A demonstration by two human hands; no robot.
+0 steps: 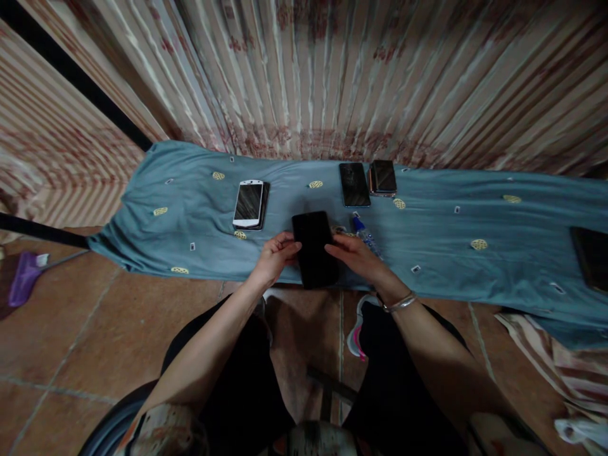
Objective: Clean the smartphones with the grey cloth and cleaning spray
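A black smartphone with a dark screen is held upright on its long side between both hands, over the front edge of the blue cloth. My left hand grips its left edge, thumb on the front. On the right edge, my right hand closes in the same way. Just beyond my right hand lies a blue-capped clear bottle or tube, partly hidden. Left of the held phone, a white phone rests on a darker one. Farther back are a dark phone and a small stack of phones.
The blue patterned cloth covers a long narrow surface. A dark device lies at its right end. Pleated curtains hang behind. A purple brush-like tool is on the tiled floor at left, and striped fabric at right.
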